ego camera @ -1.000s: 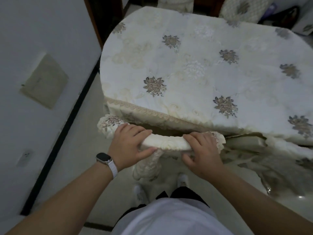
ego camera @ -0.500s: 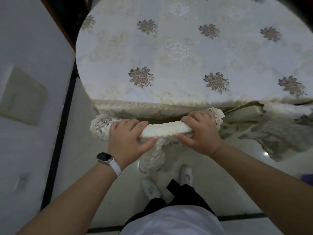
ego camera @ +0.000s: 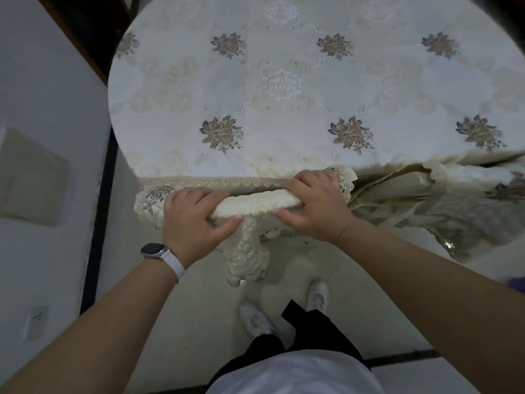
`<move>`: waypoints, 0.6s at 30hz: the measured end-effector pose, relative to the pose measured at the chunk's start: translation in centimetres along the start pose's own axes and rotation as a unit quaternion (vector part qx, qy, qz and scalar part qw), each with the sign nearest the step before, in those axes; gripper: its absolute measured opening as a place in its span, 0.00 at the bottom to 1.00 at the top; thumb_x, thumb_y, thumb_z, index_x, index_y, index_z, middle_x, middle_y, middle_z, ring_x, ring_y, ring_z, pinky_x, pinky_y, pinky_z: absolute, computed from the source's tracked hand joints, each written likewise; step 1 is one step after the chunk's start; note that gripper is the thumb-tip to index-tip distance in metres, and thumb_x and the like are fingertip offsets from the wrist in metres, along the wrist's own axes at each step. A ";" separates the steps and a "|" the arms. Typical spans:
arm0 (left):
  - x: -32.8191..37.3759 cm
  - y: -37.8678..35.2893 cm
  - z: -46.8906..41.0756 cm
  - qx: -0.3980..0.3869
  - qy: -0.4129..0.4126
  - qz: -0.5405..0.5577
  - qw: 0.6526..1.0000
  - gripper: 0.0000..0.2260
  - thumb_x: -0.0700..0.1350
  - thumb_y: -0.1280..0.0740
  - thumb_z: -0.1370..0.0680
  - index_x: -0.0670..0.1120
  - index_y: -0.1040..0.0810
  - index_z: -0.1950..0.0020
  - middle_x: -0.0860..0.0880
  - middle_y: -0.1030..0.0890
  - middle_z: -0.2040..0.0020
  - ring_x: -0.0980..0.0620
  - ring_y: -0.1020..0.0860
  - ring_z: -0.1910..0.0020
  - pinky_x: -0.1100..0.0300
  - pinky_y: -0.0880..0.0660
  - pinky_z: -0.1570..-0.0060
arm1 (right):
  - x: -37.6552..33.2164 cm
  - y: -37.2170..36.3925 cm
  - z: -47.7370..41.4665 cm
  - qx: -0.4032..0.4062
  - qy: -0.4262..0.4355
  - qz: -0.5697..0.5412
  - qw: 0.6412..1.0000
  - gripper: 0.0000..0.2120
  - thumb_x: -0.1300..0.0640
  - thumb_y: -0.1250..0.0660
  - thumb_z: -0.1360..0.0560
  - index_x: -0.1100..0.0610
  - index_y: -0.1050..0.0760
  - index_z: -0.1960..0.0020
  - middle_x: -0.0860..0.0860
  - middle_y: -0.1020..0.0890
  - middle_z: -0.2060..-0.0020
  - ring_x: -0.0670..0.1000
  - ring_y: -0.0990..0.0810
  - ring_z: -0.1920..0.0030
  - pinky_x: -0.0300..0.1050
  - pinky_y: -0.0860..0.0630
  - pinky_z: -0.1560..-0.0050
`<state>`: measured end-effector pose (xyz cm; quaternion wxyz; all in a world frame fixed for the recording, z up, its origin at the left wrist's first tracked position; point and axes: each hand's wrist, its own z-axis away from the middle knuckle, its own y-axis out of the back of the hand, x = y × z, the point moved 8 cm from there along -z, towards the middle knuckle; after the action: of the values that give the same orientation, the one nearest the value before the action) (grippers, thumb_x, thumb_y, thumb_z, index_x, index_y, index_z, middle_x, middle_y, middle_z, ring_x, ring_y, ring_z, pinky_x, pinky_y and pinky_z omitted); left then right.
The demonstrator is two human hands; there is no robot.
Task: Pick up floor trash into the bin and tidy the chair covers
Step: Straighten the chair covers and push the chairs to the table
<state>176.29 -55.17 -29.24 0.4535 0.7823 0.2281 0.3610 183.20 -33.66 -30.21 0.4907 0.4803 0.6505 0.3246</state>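
Note:
A cream lace chair cover [ego camera: 257,201] is draped over the top rail of a chair pushed up against the table edge. My left hand [ego camera: 193,220] grips the covered rail at its left part, fingers over the top and thumb underneath. My right hand [ego camera: 315,204] grips the same rail at its right end in the same way. A bunched length of the cover [ego camera: 248,257] hangs down from the rail between my hands. The cover's embroidered left corner [ego camera: 149,196] sticks out past my left hand.
A round table with a cream floral tablecloth [ego camera: 284,95] fills the upper view. Crumpled cloth [ego camera: 443,200] hangs at the right table edge. A white wall [ego camera: 42,123] with a dark baseboard runs along the left. My white shoes [ego camera: 257,319] stand on the pale tile floor.
My head has tilted further down and in, so the table sits higher in view. Both hands keep their grip on the covered chair rail, which now lies nearer the table edge.

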 end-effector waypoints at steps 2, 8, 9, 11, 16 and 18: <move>-0.3 -0.1 -0.3 0.002 -0.008 -0.003 1.000 0.22 0.66 0.34 0.29 0.50 0.15 0.49 0.50 0.17 0.54 0.46 0.21 0.52 0.49 0.33 0.46 | -0.1 -0.2 0.0 -0.003 -0.005 0.004 1.000 0.28 0.31 0.42 0.29 0.52 0.20 0.47 0.51 0.21 0.54 0.55 0.24 0.53 0.54 0.34 0.44; -0.4 0.0 -0.4 -0.020 -0.012 -0.001 1.000 0.23 0.66 0.36 0.28 0.50 0.16 0.48 0.50 0.18 0.53 0.45 0.22 0.51 0.49 0.33 0.46 | -0.4 -0.2 0.0 -0.084 -0.027 -0.005 0.996 0.31 0.30 0.45 0.28 0.51 0.23 0.40 0.51 0.23 0.50 0.56 0.25 0.47 0.57 0.35 0.39; -0.3 0.1 -0.3 -0.027 -0.009 0.004 1.000 0.23 0.66 0.36 0.28 0.50 0.16 0.47 0.50 0.18 0.52 0.46 0.23 0.50 0.48 0.33 0.45 | -0.5 -0.1 0.1 -0.100 -0.029 -0.001 0.995 0.32 0.30 0.46 0.28 0.51 0.24 0.39 0.51 0.23 0.49 0.56 0.25 0.46 0.57 0.35 0.38; 0.1 0.1 -0.1 -0.043 -0.001 0.019 0.999 0.23 0.65 0.37 0.27 0.51 0.18 0.45 0.51 0.18 0.50 0.47 0.23 0.48 0.48 0.34 0.43 | -0.7 0.1 0.4 -0.125 -0.037 0.010 0.991 0.32 0.30 0.48 0.27 0.51 0.25 0.36 0.51 0.23 0.46 0.56 0.26 0.43 0.58 0.36 0.34; 2.3 0.2 0.5 -0.043 0.000 0.058 0.997 0.20 0.57 0.37 0.26 0.47 0.19 0.42 0.49 0.18 0.46 0.46 0.23 0.45 0.44 0.31 0.41 | -1.7 1.0 1.2 -0.105 -0.027 -0.001 0.994 0.28 0.36 0.44 0.25 0.54 0.26 0.35 0.53 0.22 0.41 0.56 0.26 0.39 0.59 0.35 0.32; 3.7 0.1 0.7 -0.036 -0.001 0.071 0.997 0.19 0.55 0.37 0.25 0.46 0.19 0.40 0.48 0.19 0.44 0.46 0.23 0.43 0.43 0.30 0.39 | -1.5 1.9 1.7 -0.089 -0.011 -0.015 0.996 0.26 0.39 0.42 0.24 0.55 0.25 0.35 0.53 0.22 0.40 0.56 0.26 0.38 0.57 0.34 0.32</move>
<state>179.18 -53.10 -28.04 0.4548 0.7799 0.1583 0.3999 185.51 -34.54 -28.60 0.5431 0.4287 0.6207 0.3688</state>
